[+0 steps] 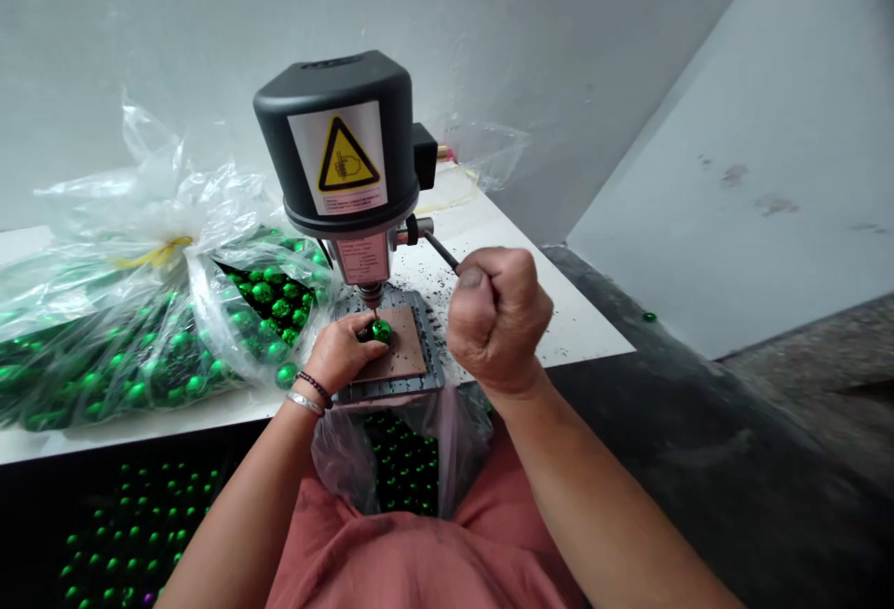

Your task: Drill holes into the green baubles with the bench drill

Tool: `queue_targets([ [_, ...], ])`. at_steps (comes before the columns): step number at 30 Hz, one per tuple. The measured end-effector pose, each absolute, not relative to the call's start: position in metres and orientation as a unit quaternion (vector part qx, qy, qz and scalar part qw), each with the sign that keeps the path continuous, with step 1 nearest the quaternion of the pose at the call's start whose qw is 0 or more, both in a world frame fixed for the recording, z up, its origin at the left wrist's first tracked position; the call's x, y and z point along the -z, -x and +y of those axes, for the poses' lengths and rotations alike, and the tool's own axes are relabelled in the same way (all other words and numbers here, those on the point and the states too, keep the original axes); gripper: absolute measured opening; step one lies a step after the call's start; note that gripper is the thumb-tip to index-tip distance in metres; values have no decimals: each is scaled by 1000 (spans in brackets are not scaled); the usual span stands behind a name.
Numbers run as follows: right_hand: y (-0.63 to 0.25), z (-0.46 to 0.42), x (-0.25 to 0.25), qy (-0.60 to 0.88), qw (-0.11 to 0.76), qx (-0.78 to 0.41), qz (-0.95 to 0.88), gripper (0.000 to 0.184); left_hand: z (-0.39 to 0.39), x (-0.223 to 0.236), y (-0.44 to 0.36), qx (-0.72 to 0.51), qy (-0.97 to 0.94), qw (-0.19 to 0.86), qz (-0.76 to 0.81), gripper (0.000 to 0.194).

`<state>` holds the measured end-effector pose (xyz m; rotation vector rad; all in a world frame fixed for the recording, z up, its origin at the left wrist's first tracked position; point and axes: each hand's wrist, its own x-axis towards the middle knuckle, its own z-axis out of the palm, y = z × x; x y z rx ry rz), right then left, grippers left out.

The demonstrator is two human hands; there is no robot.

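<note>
in the head view, the left forearm rises from the lower left, and the left hand (pixel 342 348) lies low over the brown board (pixel 405 348) on the drill press (pixel 339 143) base, its fingers drawn narrow around a shiny green ball (pixel 381 331). the ball sits on the board directly under the drill bit (pixel 375 313). a beaded bracelet (pixel 316 389) and a silver bangle (pixel 305 402) circle the left wrist. the right forearm reaches up from the lower right, and the right hand (pixel 497 316) is raised higher than the left, closed in a fist around the end of the press's lever (pixel 441 252), thumb bent over the curled fingers. dark shavings are scattered on the white desk (pixel 565 311) around the base. left of the press, a clear plastic bag (pixel 160 311) full of green balls lies on the desk.
</note>
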<state>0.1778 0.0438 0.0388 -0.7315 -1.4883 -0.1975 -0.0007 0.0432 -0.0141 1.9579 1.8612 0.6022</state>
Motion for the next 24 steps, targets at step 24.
queue_targets([
  [24,-161,90,-139,471,635,-81,-608,35,16,3,23,-341,-566,433,613,48],
])
